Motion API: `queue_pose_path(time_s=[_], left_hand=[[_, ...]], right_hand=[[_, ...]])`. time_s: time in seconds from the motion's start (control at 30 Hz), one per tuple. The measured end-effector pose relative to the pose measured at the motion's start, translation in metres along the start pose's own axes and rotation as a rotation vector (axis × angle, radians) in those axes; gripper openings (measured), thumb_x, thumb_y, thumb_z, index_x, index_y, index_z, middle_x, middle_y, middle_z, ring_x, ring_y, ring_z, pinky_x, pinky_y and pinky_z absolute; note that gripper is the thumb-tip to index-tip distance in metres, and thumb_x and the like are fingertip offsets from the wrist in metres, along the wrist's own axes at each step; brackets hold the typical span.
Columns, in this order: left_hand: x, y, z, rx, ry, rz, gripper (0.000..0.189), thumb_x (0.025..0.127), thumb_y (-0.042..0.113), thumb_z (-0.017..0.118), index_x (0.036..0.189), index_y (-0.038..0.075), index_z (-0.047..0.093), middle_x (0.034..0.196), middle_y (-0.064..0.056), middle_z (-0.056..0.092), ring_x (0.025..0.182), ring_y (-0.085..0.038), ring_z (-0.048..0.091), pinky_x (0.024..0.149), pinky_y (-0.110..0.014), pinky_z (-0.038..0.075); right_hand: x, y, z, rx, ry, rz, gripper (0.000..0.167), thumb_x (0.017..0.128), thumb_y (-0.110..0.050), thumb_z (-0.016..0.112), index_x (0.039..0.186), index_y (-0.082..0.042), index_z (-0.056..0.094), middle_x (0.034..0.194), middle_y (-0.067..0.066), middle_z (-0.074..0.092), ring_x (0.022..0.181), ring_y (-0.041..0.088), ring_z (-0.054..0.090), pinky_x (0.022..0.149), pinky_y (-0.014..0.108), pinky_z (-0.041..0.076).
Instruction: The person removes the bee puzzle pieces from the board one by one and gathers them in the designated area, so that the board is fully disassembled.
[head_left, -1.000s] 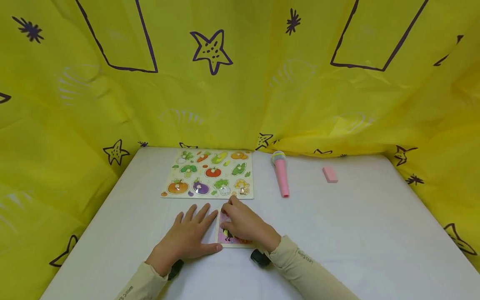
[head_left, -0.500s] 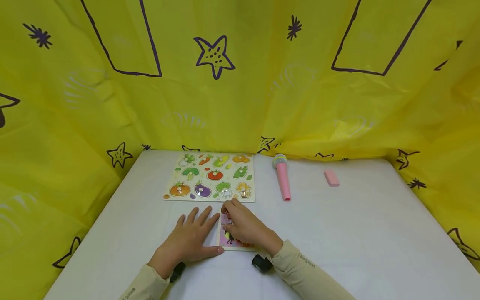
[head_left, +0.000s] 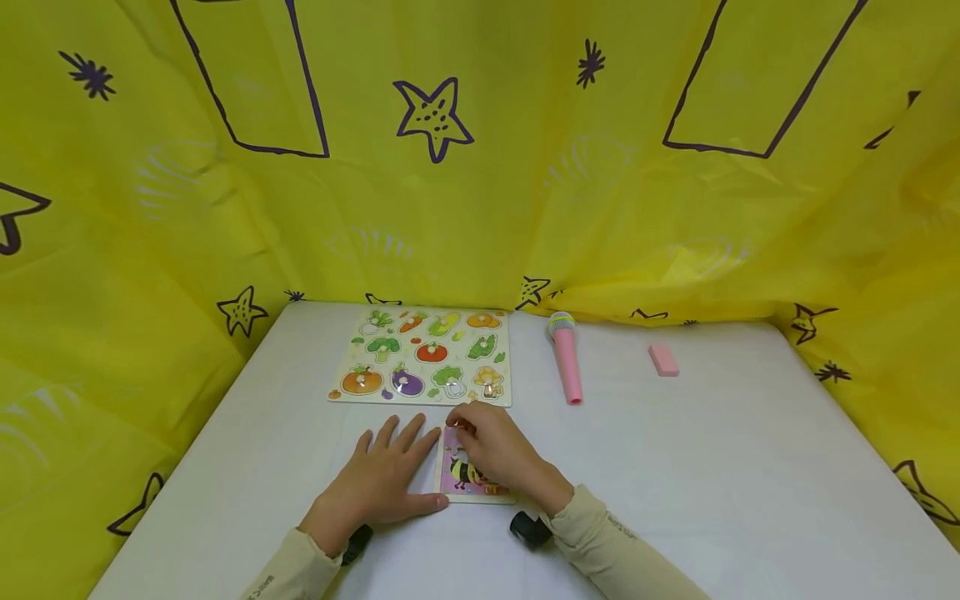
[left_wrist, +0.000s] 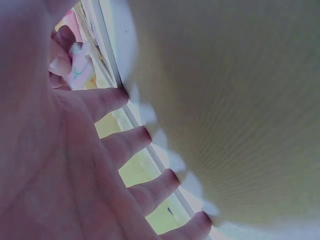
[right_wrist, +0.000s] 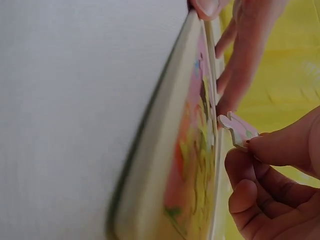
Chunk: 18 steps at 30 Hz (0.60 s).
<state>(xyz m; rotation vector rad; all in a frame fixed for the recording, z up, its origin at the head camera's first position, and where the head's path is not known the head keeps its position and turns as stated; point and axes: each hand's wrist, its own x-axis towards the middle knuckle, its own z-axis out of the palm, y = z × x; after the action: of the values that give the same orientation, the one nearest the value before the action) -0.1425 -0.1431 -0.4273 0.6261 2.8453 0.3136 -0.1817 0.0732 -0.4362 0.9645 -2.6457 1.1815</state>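
A small jigsaw puzzle in a pale wooden frame (head_left: 440,467) lies flat before me, with a bee (head_left: 462,472) pictured on its pink ground. My left hand (head_left: 386,479) rests on the table with fingers spread, its thumb and index fingertip at the puzzle's left edge. Over the puzzle's upper part, my right hand (head_left: 501,448) pinches a pink puzzle piece (right_wrist: 241,131) between thumb and index finger. The right wrist view shows that piece tilted and raised above the puzzle's face. In the head view my right hand hides the puzzle's upper right part.
Behind the hands lies a vegetable peg board (head_left: 405,333). A pink toy microphone (head_left: 567,362) is to its right, and a pink block (head_left: 663,359) farther right. A yellow patterned curtain (head_left: 480,225) encloses the white table (head_left: 720,475) at the back and sides.
My right hand has drawn back slightly to the right, uncovering more of the bee picture. My left hand stays in place. The head view has shifted slightly.
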Motion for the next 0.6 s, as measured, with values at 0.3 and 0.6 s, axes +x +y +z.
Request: queue_pose_path(time_s=[0.3,0.6], left_hand=[[-0.001,0.001,-0.001,-0.004,-0.018,-0.019,0.094,0.09,0.068,0.075,0.164,0.016,0.046,0.171,-0.014,0.034,0.154,-0.053,0.027,0.117,-0.077,0.024],[-0.001,0.001,-0.001,-0.014,-0.03,-0.019,0.096,0.09,0.069,0.074,0.165,0.017,0.045,0.172,-0.014,0.032,0.155,-0.051,0.025,0.118,-0.077,0.023]], right_hand=[[-0.008,0.009,-0.021,0.045,0.045,0.094,0.011,0.1,0.006,0.069,0.107,-0.001,0.074,0.097,0.003,0.071,0.085,0.015,0.064,0.079,0.033,0.057],[-0.028,0.028,-0.047,0.05,0.114,0.177,0.014,0.098,0.007,0.071,0.105,-0.004,0.076,0.092,0.0,0.07,0.082,0.015,0.059,0.075,0.03,0.054]])
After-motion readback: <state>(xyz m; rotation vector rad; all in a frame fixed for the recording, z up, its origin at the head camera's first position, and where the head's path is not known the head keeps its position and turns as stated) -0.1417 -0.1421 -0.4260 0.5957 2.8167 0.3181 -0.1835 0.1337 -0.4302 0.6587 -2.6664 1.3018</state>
